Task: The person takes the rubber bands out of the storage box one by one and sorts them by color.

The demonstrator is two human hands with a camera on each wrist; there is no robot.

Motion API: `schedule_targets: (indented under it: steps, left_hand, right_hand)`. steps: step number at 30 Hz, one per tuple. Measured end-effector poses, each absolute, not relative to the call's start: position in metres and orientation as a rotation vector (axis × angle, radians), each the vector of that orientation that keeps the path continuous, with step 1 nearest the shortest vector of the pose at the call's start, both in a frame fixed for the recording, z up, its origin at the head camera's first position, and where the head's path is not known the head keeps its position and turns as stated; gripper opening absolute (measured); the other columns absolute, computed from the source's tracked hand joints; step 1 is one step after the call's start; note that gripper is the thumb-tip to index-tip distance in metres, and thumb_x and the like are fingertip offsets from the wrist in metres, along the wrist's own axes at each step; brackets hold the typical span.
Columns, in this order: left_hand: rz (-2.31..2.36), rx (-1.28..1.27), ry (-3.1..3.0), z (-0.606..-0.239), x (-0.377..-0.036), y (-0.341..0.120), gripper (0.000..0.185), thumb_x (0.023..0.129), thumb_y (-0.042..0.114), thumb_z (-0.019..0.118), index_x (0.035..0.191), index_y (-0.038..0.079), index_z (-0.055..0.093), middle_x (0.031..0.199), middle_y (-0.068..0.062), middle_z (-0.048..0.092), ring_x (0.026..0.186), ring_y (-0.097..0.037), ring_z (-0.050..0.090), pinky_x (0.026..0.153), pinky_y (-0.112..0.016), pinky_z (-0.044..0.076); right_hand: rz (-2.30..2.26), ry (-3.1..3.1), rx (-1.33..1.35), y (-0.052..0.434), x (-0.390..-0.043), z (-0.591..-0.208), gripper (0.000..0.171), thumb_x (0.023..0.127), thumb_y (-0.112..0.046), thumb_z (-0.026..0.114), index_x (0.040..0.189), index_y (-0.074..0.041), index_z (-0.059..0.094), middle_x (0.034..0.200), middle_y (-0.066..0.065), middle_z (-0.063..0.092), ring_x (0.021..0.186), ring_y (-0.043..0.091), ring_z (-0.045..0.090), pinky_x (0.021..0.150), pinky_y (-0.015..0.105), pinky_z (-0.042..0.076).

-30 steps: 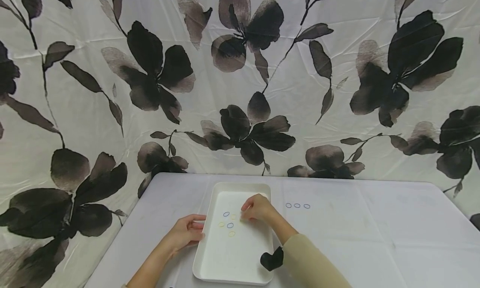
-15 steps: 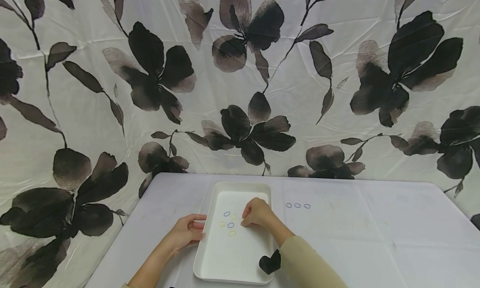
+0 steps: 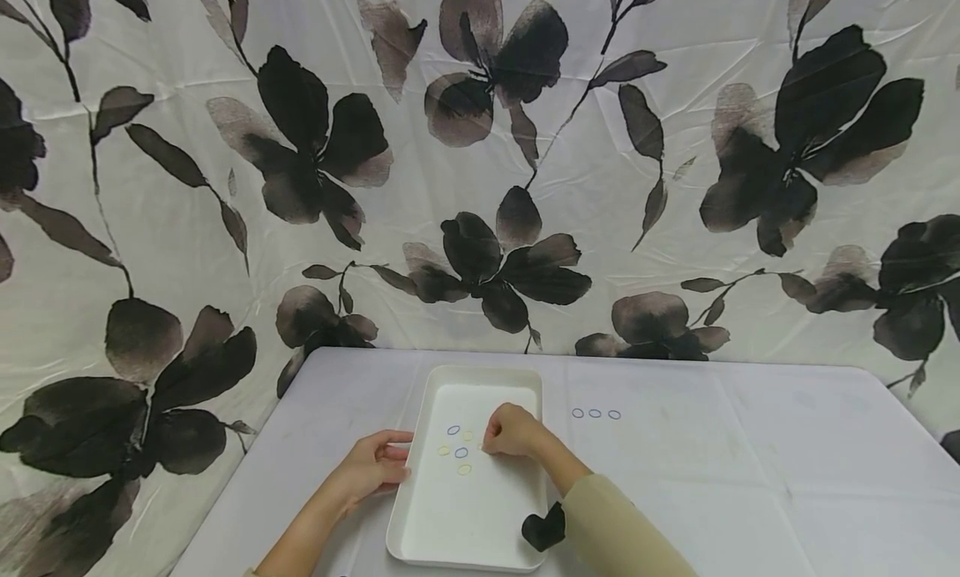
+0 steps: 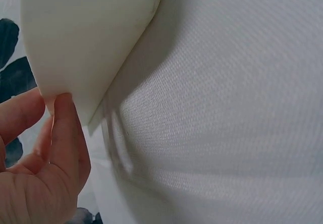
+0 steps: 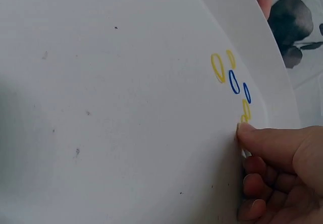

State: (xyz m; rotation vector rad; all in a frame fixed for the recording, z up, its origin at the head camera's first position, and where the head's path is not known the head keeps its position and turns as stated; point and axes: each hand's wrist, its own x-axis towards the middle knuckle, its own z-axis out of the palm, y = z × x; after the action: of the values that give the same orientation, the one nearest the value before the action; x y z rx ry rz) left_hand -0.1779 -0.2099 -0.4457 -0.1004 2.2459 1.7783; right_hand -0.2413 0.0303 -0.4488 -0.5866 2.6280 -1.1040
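Left hand (image 3: pixel 372 467) grips the white tray's (image 3: pixel 480 377) left rim; right hand (image 3: pixel 513 432), fingers curled, presses a yellow band (image 5: pixel 245 117) inside it. Five bands lie loose there, three blue rings (image 3: pixel 595 413) outside. Only the right wrist view shows the pressed band.

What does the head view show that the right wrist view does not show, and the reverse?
Only the head view shows three blue rings in a row on the table, and the left hand holding the tray's left rim. Only the right wrist view shows the right hand's fingertip pressing on a yellow ring on the tray floor. Both show the white tray, its yellow and blue rings, and the right hand.
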Motion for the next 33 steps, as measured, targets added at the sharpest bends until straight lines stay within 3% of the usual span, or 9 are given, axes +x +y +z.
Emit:
schedule_targets:
  steps: [19,26,33]
  left_hand:
    - [1.782,-0.083,2.246,-0.443,-0.177,-0.209,0.057,0.075,-0.013,0.063,0.129,-0.011,0.043,0.101,-0.019,0.059,0.084,-0.023,0.062,0.072,-0.036,0.054]
    - [1.779,-0.087,2.245,-0.444,-0.177,-0.209,0.057,0.075,-0.013,0.063,0.128,-0.012,0.043,0.101,-0.019,0.059,0.084,-0.022,0.061,0.072,-0.036,0.054]
    - [1.778,-0.086,2.250,-0.446,-0.178,-0.210,0.057,0.075,-0.013,0.063,0.129,-0.011,0.043,0.101,-0.020,0.059,0.084,-0.023,0.062,0.072,-0.036,0.054]
  right_hand:
    - [-1.313,2.444,-0.522,0.040,-0.249,-0.446,0.012,0.077,0.003,0.070,0.067,0.000,0.063,0.057,0.005,0.059,0.052,0.011,0.050,0.049,0.019,0.040]
    - [-1.429,2.353,-0.478,0.040,-0.249,-0.443,0.008,0.074,0.008,0.070,0.070,0.003,0.066,0.059,0.002,0.059,0.054,0.011,0.056,0.054,0.025,0.051]
    - [-1.507,2.311,-0.398,0.041,-0.248,-0.437,0.005,0.073,0.010,0.070,0.075,0.005,0.068,0.062,0.005,0.063,0.055,0.011,0.058,0.057,0.027,0.053]
